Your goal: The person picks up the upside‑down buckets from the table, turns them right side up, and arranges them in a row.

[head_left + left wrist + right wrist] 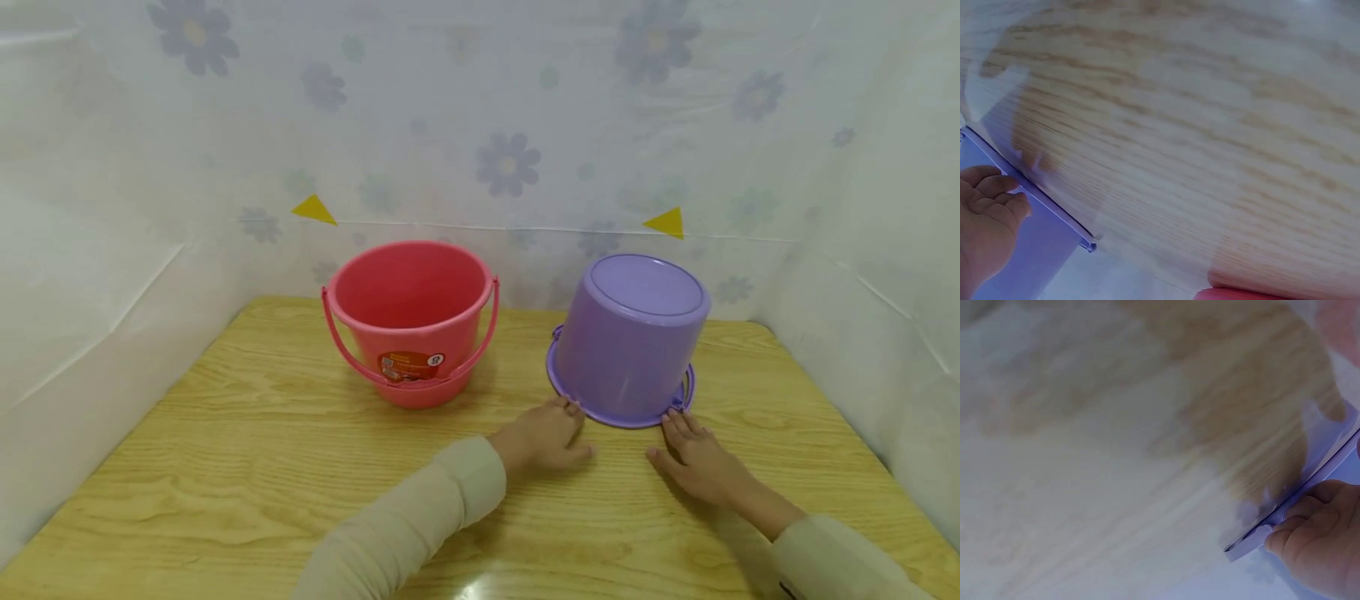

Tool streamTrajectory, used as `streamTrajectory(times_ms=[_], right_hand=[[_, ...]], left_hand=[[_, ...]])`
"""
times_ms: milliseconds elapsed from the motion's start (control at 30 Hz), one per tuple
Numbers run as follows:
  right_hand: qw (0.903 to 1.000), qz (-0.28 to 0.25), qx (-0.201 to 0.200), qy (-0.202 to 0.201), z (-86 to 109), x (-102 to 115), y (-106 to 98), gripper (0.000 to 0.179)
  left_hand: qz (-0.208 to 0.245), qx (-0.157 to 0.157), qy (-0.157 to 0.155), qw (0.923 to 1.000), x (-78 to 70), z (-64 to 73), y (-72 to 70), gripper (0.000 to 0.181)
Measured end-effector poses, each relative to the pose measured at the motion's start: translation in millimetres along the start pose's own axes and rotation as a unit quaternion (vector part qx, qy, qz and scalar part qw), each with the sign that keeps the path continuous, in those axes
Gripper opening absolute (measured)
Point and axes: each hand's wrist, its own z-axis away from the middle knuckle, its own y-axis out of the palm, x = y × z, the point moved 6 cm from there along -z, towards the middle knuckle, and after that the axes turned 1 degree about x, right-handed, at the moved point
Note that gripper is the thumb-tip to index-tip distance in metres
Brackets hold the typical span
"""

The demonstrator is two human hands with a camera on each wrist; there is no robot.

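Observation:
A purple bucket [630,350] stands upside down on the table's right half, base up, its rim toward the tabletop. My left hand [551,435] reaches the front left of that rim, fingertips touching it and thumb held apart. At the front right of the rim, beside a handle joint, are the fingertips of my right hand [697,458], its thumb also apart. Both wrist views show bent fingers against the rim, seen in the left one with the left hand [988,219] and in the right one with the right hand [1322,537]. Whether fingertips reach beneath the rim I cannot tell.
A red bucket [412,333] stands upright to the left, its handle hanging down in front over a label. The wooden table [225,467] is bordered by a white flowered curtain [450,108] behind and at the sides. Two yellow triangles [315,210] mark the curtain.

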Motion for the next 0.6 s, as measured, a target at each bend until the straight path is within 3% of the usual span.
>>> streamTrajectory(times_ms=[267,600], right_hand=[[0.9999,-0.008,0.006,0.001,-3.5,-9.1,-1.6,0.068],[0.9998,-0.004,0.017,-0.011,-8.8,-21.3,-2.9,0.069]], left_hand=[[-0.008,0.018,0.016,0.9997,-11.0,1.6,1.0,0.067],[-0.014,0.032,0.012,0.9993,-24.8,4.6,0.9,0.067]])
